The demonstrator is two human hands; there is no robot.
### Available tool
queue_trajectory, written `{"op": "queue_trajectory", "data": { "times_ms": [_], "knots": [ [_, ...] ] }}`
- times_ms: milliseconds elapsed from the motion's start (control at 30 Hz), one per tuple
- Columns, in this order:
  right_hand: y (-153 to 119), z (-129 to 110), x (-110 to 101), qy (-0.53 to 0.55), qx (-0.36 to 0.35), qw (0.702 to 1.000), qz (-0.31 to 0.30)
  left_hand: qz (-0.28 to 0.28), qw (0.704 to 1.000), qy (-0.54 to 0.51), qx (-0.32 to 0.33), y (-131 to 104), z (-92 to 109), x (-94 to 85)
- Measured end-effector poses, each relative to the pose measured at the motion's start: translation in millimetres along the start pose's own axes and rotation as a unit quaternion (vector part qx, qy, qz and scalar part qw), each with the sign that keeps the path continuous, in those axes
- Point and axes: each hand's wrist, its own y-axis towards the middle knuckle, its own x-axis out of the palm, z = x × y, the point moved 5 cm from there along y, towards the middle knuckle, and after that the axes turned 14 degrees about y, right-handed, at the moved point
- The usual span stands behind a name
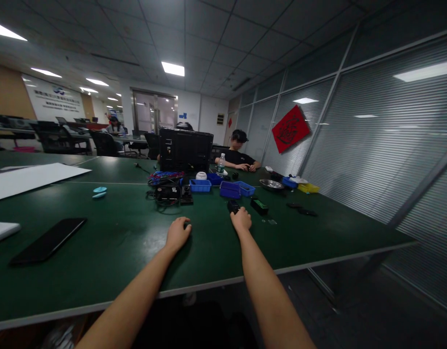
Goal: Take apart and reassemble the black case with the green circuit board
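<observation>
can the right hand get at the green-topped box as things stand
Likely yes: the green-topped box lies close to the right hand, and nothing seems to stand between them. The hand seems to hold a black object, which it may need to release first.

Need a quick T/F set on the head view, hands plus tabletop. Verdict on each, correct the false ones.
1. The right hand is nearer the black-and-green box than the left hand is. True.
2. One hand holds a ball. False: the white ball sits by a blue tray, apart from both hands.
3. The right hand touches a small black object. True.
4. A bottle lies on its side. False: the clear bottle stands upright.
</observation>
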Motion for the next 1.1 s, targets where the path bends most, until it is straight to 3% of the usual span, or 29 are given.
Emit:
{"op": "queue_trajectory", "data": {
  "times_ms": [300, 533, 800, 900, 967, 1033, 1100],
  "knots": [
    [4, 3, 5, 0.005, 0.007, 1.000, 0.008, -0.009, 1.000, 0.003, 0.009, 0, 1, 0.4],
    [4, 5, 3, 0.014, -0.020, 0.998, 0.049, -0.009, 1.000, 0.006, 0.009, 0, 1, 1.6],
    [-5, -17, 25, 0.076, -0.133, 0.987, -0.038, -0.020, 1.000, 0.006, -0.001, 1, 0, 1.3],
    [-10, -24, 25, 0.121, -0.144, 0.981, -0.035, -0.020, 1.000, 0.003, -0.004, 1, 0, 0.9],
    [-9, -25, 16, 0.176, -0.135, 0.975, 0.006, -0.020, 1.000, 0.001, -0.004, 1, 0, 1.1],
    [-7, -22, 5, 0.247, -0.114, 0.961, 0.056, -0.020, 1.000, -0.001, -0.004, 1, 0, 1.6],
    [-2, -18, 1, 0.339, -0.078, 0.935, 0.066, -0.019, 1.000, -0.004, -0.002, 1, -1, 2.0]
  ]
}}
